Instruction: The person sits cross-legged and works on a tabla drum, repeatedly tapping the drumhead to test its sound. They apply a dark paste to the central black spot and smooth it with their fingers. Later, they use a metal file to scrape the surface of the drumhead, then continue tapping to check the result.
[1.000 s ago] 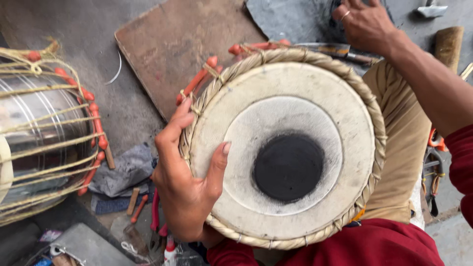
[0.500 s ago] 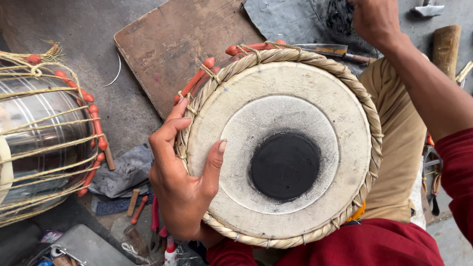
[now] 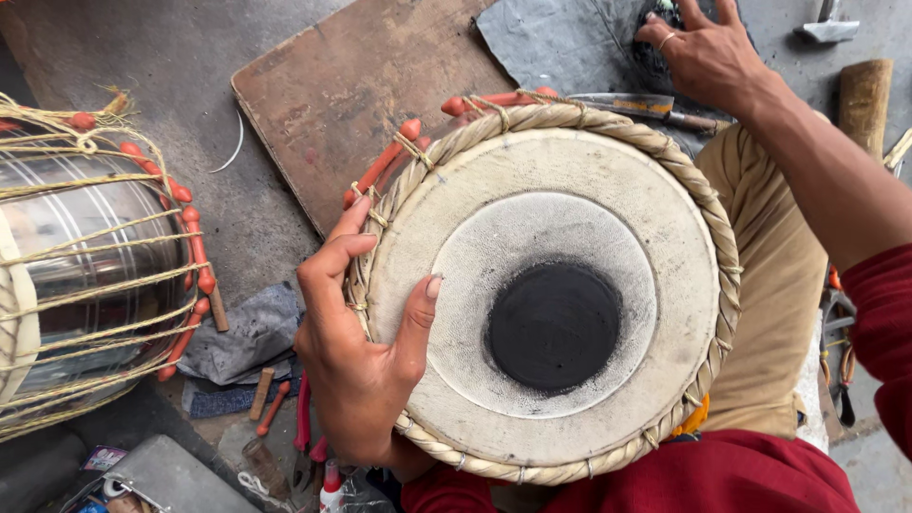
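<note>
A round drum [image 3: 541, 285] rests on my lap, its pale skin head facing up with a black patch [image 3: 554, 326] in the middle and a braided rim. My left hand [image 3: 356, 351] grips the drum's left rim, thumb lying on the skin. My right hand [image 3: 708, 52] reaches far up to a dark lump on a grey slab [image 3: 570, 43] on the floor, its fingers spread over that lump.
A metal drum shell [image 3: 85, 275] laced with cord and orange pegs lies at the left. A brown wooden board [image 3: 370, 85] lies beyond the drum. A wooden handle [image 3: 863, 95], a knife [image 3: 646, 106], rags and small tools [image 3: 275, 399] are scattered around.
My right hand has stayed at the dark lump on the slab, shifting slightly. My left hand keeps its grip on the rim; the view has shifted a little.
</note>
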